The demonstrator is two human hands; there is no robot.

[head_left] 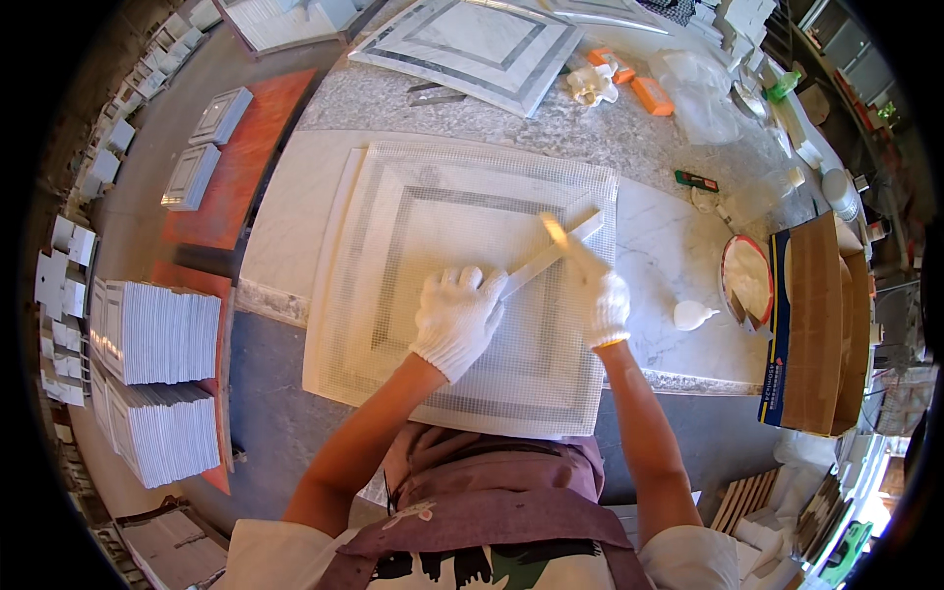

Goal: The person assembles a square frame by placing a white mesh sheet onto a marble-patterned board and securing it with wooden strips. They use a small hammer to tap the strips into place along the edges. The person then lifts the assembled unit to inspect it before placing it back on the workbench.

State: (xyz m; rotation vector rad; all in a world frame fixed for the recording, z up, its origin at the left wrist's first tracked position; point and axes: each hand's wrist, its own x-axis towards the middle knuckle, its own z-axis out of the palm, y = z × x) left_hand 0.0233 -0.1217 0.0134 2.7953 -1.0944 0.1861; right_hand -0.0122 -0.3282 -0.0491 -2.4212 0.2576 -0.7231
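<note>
A square panel (472,401) lies on the worktop in front of me, with grey frame bands and an open mesh over its face. My left hand (457,322), in a white knit glove, is above the middle of the panel. Its thumb and fingers close on the lower end of a flat pale strip (536,271), which slants up to the right. My right hand (602,300), gloved alike, is at the strip's upper part. It grips a small tool with a yellow end (553,228); blur hides the tool's kind.
Another framed panel (472,49) lies at the back beside orange boxes (651,96) and a clear plastic bag (693,98). To the right are a white squeeze bottle (694,315), a red-rimmed bowl (726,265) and a cardboard box (816,324). Tile stacks (162,334) stand at left.
</note>
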